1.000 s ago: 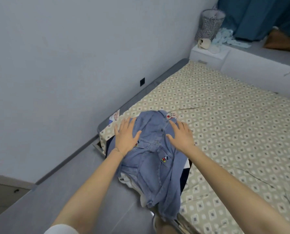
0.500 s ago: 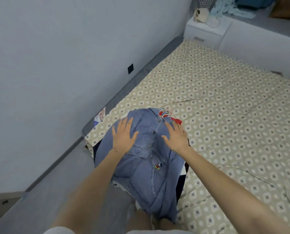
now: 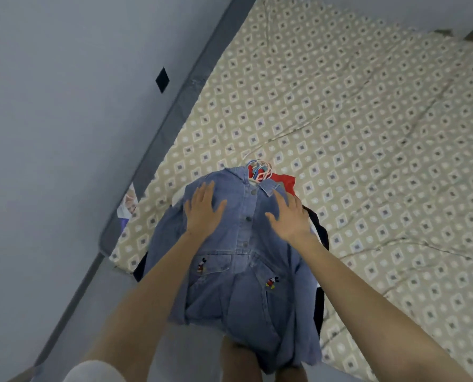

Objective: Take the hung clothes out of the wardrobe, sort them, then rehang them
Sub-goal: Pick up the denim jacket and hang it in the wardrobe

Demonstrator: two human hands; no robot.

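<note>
A blue denim jacket (image 3: 246, 244) with small cartoon patches lies on top of a pile of clothes at the near corner of the bed, its hem hanging over the edge. My left hand (image 3: 203, 213) rests flat on its left chest, fingers spread. On the right chest my right hand (image 3: 290, 216) also lies flat with straight fingers. A bunch of pink, white and blue hanger hooks (image 3: 258, 172) sticks out above the collar. A red garment (image 3: 285, 181) and a dark garment (image 3: 319, 235) peek out from under the jacket.
The bed (image 3: 367, 133) has a beige diamond-patterned cover and stretches away to the right. A grey bed frame edge (image 3: 174, 111) runs along the grey wall, which has a black outlet (image 3: 162, 79). Some paper (image 3: 127, 205) is wedged beside the frame.
The view has tilted down and moved closer to the pile. Both hands stay flat on the denim jacket, shifted slightly up toward the collar. The nightstand has left the view.
</note>
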